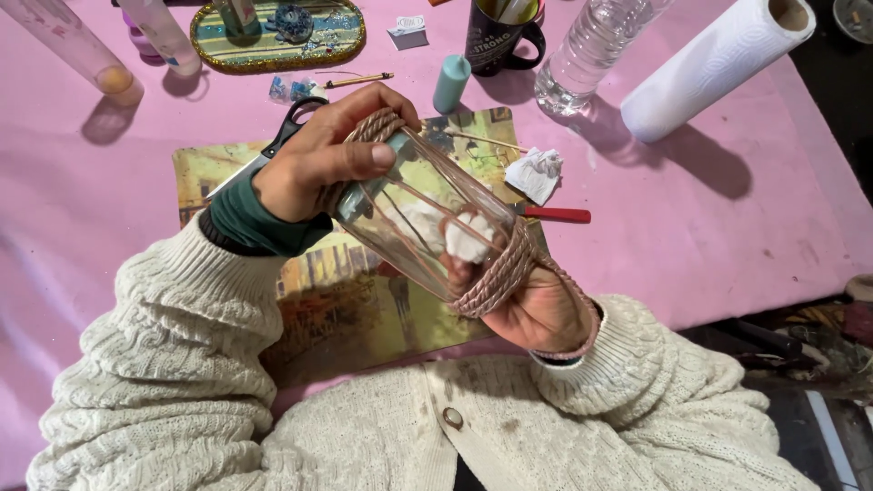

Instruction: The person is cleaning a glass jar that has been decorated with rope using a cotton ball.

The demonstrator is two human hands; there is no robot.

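Head view: glass jar (414, 214) held tilted above the tabletop (727, 200), long axis running from left hand (314, 164) at the neck down to right hand (546, 309) at the cord-wrapped (496, 273) base. Both sets of fingers closed on it.

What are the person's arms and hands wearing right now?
Both arms are in a chunky cream cable-knit cardigan with ribbed cuffs. A dark green under-sleeve shows at the left wrist. The left hand and right hand are bare: no gloves or rings visible.
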